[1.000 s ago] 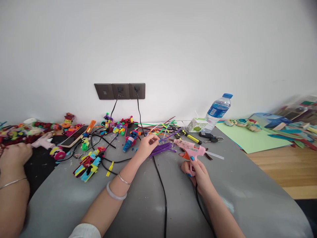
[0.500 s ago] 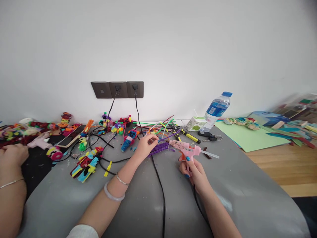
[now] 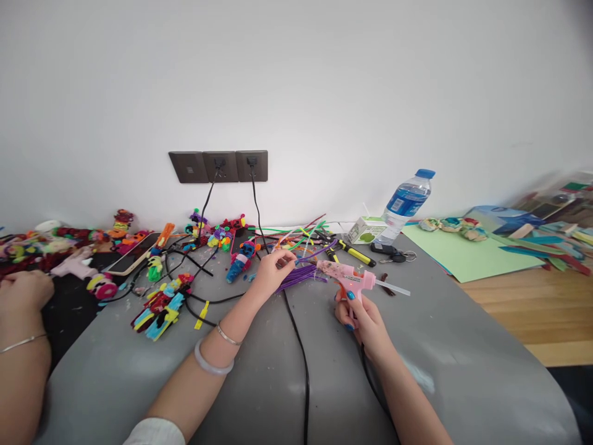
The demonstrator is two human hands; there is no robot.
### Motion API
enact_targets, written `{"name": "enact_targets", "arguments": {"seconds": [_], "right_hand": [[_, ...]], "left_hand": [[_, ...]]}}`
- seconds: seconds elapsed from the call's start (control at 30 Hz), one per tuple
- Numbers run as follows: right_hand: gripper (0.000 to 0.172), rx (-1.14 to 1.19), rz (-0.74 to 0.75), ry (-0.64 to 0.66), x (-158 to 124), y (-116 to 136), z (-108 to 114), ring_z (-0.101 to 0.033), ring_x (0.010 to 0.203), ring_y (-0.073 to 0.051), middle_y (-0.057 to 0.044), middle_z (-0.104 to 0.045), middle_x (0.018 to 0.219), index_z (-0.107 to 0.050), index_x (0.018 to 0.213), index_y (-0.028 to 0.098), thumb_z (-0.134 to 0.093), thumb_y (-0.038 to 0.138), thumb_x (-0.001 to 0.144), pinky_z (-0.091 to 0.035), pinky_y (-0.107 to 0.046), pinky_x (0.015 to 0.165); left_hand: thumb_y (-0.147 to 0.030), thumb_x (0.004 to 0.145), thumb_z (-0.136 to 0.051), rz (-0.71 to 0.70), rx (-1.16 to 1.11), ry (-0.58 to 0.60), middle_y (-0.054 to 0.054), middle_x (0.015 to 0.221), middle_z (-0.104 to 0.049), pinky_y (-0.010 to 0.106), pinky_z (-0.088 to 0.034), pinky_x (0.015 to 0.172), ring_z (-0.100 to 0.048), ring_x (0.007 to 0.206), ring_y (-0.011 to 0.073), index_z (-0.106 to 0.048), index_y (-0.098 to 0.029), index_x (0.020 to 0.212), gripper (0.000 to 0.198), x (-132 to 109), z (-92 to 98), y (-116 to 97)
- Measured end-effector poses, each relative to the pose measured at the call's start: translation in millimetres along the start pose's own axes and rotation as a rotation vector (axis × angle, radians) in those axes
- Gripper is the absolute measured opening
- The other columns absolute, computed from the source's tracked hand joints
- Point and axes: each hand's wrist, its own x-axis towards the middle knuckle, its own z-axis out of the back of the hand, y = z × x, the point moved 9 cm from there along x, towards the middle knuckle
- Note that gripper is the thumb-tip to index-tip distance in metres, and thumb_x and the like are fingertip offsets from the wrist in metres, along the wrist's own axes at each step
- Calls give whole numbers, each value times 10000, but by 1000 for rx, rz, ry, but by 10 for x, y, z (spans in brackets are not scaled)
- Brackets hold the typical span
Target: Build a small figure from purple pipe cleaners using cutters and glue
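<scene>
My right hand (image 3: 364,321) is wrapped round the handle of a pink hot glue gun (image 3: 349,280), with fingers by its orange trigger. A clear glue stick (image 3: 393,288) pokes out of the gun's back end. The nozzle points left at the fingertips of my left hand (image 3: 273,272), which are pinched together. Whatever lies between those fingertips is too small to make out. A bundle of purple pipe cleaners (image 3: 301,277) rests on the grey table just under the nozzle and my left hand.
Pliers (image 3: 356,253), a drink carton (image 3: 367,230), a water bottle (image 3: 405,206) and keys (image 3: 393,252) stand or lie behind the gun. Pipe-cleaner figures (image 3: 162,307) and black cables (image 3: 296,346) spread leftward. Another person's hand (image 3: 28,287) is at far left. Green paper (image 3: 467,256) lies right.
Both hands stay almost where they were, the left still pinched at the nozzle and the right still round the glue gun. The view has shifted very slightly.
</scene>
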Motion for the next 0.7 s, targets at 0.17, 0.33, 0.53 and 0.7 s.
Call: {"name": "enact_targets", "arguments": {"seconds": [0.17,0.33,0.53,0.7], "right_hand": [[436,-32,-1,-5,3,4,4,-274,456,-108,68,-379,452,-550,850,188,-453,608,922,-214,-285,502],[434,-41,6,-12,9,13,6,-281,455,-113,68,-378,450,-540,836,195,-462,615,914,-217,-285,498],[425,-29,-16,-14,6,-20,12,-284,462,-114,71,-372,453,-514,819,203,-465,614,912,-221,-283,506],[429,-30,-21,-20,4,-31,17,-274,469,-120,68,-374,455,-516,819,205,-464,621,909,-203,-290,516]], "left_hand": [[-170,791,-566,-6,7,6,17,777,-670,230,-466,633,-569,637,124,-644,-171,772,80,1,-6,-17],[-156,782,-563,-12,5,-4,14,760,-662,226,-462,632,-574,637,124,-640,-170,761,81,3,-5,-23],[-173,785,-555,-29,8,-14,14,763,-667,224,-462,629,-576,642,124,-634,-173,757,84,0,-3,-27],[-202,791,-552,-24,9,-18,21,797,-680,226,-460,619,-584,649,126,-633,-173,771,89,2,8,-17]]}}
